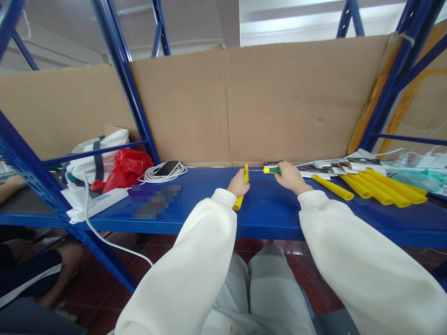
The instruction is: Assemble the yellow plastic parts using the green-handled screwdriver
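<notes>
My left hand (238, 184) is closed around a yellow tube (245, 174), holding it upright on the blue shelf (272, 209). My right hand (290, 177) is closed on a screwdriver with a green and yellow handle (271, 170). The screwdriver's thin shaft points left toward the top of the tube. Both hands rest near the back of the shelf, close to the cardboard wall (265, 102).
Several yellow tubes (377, 187) lie to the right beside small cards and packets (335, 168). A phone on a coiled white cable (166, 170), a red bag (125, 168) and a white power strip (94, 202) lie left. Another person's leg (52, 274) shows at the lower left.
</notes>
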The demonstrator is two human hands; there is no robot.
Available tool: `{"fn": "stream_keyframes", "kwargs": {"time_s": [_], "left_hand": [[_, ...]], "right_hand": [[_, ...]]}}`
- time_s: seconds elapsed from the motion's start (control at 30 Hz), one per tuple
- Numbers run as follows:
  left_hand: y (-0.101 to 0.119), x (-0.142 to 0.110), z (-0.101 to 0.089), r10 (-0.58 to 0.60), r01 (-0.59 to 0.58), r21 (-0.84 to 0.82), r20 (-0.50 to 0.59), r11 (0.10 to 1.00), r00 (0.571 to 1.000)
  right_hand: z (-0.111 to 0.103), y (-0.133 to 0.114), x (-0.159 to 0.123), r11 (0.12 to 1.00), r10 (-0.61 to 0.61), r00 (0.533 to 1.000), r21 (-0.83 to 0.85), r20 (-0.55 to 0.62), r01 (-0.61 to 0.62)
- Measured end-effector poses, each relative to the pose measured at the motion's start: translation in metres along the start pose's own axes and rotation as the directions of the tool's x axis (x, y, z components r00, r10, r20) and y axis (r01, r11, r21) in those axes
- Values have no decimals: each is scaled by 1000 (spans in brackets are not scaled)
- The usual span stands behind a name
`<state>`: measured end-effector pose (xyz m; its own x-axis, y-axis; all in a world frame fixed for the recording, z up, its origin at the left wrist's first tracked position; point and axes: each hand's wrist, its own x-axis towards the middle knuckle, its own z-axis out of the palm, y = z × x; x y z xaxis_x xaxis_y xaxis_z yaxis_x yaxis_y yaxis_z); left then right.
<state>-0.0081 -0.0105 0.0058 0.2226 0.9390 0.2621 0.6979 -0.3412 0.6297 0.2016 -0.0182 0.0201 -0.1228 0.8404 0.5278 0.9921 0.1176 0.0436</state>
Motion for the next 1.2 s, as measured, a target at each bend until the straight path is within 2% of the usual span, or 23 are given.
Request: {"fn": "stream_keyframes", "kwargs": {"time_s": [0.23, 0.5, 0.8, 1.0, 1.2], "left_hand": [[-1, 1, 0, 8, -8, -3, 4, 1000, 1000], [-3, 3, 1, 15, -15, -23, -1, 1000, 1000], [-4, 3, 1, 23, -23, -22, -2, 999, 1000], [-6, 5, 2, 46, -46, -25, -9, 999, 999], [-6, 4, 2, 44, -44, -21, -14, 999, 999]], "right_hand": [[-3, -1, -2, 996, 92, 991, 12, 95, -94], [-5, -3, -4, 994, 108, 985, -2, 131, -109], [-5, -4, -2, 999, -12, 1000, -29, 12, 13], [-4, -4, -2, 1000, 5, 1000, -27, 16, -5], [-3, -4, -3, 996, 83, 994, 7, 70, -84]]}}
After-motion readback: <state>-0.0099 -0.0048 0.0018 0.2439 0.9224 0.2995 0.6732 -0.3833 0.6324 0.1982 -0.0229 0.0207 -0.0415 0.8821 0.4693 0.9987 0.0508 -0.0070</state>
